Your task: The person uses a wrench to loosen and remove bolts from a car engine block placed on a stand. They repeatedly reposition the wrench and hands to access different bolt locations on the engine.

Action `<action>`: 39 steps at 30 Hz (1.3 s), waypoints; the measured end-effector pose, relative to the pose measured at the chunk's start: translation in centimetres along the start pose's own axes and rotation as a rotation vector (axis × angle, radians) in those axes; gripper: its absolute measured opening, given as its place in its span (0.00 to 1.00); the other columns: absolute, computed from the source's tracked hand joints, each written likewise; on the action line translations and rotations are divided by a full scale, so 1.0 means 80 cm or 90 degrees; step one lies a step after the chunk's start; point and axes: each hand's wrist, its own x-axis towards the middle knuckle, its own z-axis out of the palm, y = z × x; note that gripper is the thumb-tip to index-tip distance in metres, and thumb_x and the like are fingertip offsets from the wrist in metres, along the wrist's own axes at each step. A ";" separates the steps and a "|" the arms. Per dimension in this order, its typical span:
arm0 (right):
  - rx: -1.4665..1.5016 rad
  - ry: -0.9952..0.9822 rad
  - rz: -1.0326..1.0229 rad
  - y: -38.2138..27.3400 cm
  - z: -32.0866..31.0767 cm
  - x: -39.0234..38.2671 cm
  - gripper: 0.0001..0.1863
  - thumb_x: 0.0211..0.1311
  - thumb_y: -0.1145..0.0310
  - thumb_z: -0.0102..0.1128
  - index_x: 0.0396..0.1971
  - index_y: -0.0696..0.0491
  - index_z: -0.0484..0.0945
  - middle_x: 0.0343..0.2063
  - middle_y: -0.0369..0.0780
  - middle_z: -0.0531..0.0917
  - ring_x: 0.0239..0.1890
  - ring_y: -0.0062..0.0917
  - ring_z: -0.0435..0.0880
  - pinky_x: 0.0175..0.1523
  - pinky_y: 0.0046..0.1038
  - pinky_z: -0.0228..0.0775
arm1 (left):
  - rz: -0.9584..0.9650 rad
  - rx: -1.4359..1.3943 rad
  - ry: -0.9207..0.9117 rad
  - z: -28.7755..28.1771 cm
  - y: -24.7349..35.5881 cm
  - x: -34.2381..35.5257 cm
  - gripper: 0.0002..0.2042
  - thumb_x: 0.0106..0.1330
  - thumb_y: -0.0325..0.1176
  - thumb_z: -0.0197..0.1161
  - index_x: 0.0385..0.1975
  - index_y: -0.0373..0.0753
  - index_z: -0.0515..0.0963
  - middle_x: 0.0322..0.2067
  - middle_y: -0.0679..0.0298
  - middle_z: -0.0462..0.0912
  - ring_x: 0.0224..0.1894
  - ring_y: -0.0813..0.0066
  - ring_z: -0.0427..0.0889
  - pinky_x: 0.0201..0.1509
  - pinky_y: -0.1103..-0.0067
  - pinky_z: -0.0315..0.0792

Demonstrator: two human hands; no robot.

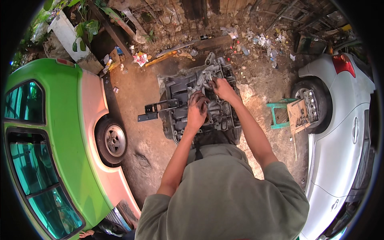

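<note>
1. The engine block point(188, 100) sat on the dirt ground point(136, 96), pretty much dead centre between the two cars, greasy and grey all over.
2. The left hand point(198, 110) was on the middle of the block, fingers curled down over the dirty metal. Couldn't tell if it was actually gripping anything or just pressing there.
3. The right hand point(223, 88) was further up, near the block's far edge, fingers bent around a light metal part point(206, 78) sticking up there. Looked closed on it, but whether it truly had a grip I couldn't tell.
4. A black bracket point(158, 110) stuck out from the block's left side, over the ground.
5. The green car point(60, 140) was on the left with its rear wheel point(114, 140) near the block.
6. The white car point(344, 132) was on the right, a red tail light at its top end.
7. A teal stool point(280, 114) stood just beside the white car's tyre, with a piece of cardboard point(298, 116) carrying small parts leaning against it.
8. Litter and scrap point(256, 42) lay along the far edge of the ground by the wall.
</note>
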 end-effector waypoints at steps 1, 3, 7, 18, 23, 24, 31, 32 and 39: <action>0.134 0.015 0.048 -0.003 -0.001 0.000 0.09 0.73 0.70 0.54 0.38 0.62 0.77 0.21 0.46 0.82 0.18 0.33 0.83 0.26 0.36 0.73 | -0.001 0.002 0.002 -0.001 0.000 0.000 0.12 0.53 0.16 0.61 0.36 0.37 0.82 0.45 0.56 0.80 0.63 0.51 0.73 0.66 0.60 0.67; 0.359 0.061 0.096 -0.007 -0.014 -0.008 0.08 0.76 0.70 0.53 0.41 0.57 0.79 0.19 0.37 0.80 0.17 0.18 0.81 0.21 0.26 0.70 | 0.011 -0.001 -0.002 -0.001 -0.001 0.000 0.11 0.54 0.16 0.60 0.37 0.35 0.82 0.45 0.55 0.79 0.62 0.50 0.73 0.66 0.60 0.67; 0.600 0.278 0.099 -0.017 -0.044 -0.032 0.10 0.77 0.68 0.54 0.42 0.61 0.76 0.24 0.41 0.81 0.24 0.28 0.87 0.28 0.29 0.82 | 0.008 -0.016 -0.006 -0.001 -0.003 -0.001 0.12 0.54 0.16 0.60 0.38 0.34 0.81 0.46 0.54 0.79 0.62 0.49 0.73 0.66 0.60 0.67; 0.696 0.363 0.148 -0.034 0.009 -0.183 0.10 0.75 0.71 0.57 0.48 0.62 0.74 0.41 0.47 0.82 0.44 0.38 0.89 0.54 0.35 0.84 | 0.001 -0.003 -0.008 0.000 -0.002 -0.001 0.11 0.54 0.16 0.61 0.36 0.36 0.82 0.45 0.56 0.80 0.63 0.50 0.73 0.66 0.60 0.67; 0.572 0.352 0.074 -0.031 0.018 -0.194 0.07 0.73 0.80 0.54 0.46 0.67 0.78 0.43 0.44 0.81 0.48 0.35 0.87 0.55 0.34 0.83 | 0.009 -0.006 -0.004 -0.001 -0.001 0.001 0.11 0.55 0.16 0.61 0.36 0.36 0.82 0.45 0.55 0.79 0.63 0.50 0.73 0.66 0.60 0.67; 0.565 0.351 0.062 -0.031 0.019 -0.196 0.07 0.73 0.81 0.54 0.45 0.67 0.79 0.43 0.44 0.81 0.49 0.34 0.87 0.55 0.33 0.83 | 0.010 -0.009 -0.001 -0.001 0.000 0.001 0.11 0.55 0.16 0.61 0.36 0.36 0.82 0.45 0.55 0.79 0.63 0.50 0.73 0.66 0.60 0.67; 0.348 0.309 0.044 -0.039 0.023 -0.202 0.06 0.72 0.82 0.54 0.44 0.67 0.78 0.47 0.46 0.79 0.49 0.33 0.86 0.57 0.32 0.82 | 0.001 -0.004 -0.013 -0.003 0.002 0.000 0.11 0.55 0.16 0.60 0.36 0.36 0.82 0.45 0.56 0.79 0.63 0.51 0.73 0.66 0.60 0.67; 0.388 0.324 0.058 -0.040 0.024 -0.201 0.07 0.73 0.82 0.53 0.44 0.66 0.78 0.46 0.46 0.79 0.49 0.33 0.86 0.57 0.31 0.82 | 0.001 -0.002 -0.013 -0.004 0.002 0.000 0.11 0.55 0.16 0.60 0.36 0.36 0.82 0.45 0.56 0.79 0.63 0.51 0.73 0.66 0.60 0.67; 0.544 0.366 0.134 -0.036 0.031 -0.198 0.08 0.75 0.79 0.53 0.46 0.66 0.77 0.44 0.46 0.80 0.49 0.33 0.87 0.56 0.30 0.81 | -0.009 0.006 -0.015 -0.003 0.002 0.000 0.11 0.54 0.16 0.61 0.36 0.36 0.82 0.45 0.56 0.79 0.63 0.51 0.73 0.66 0.60 0.67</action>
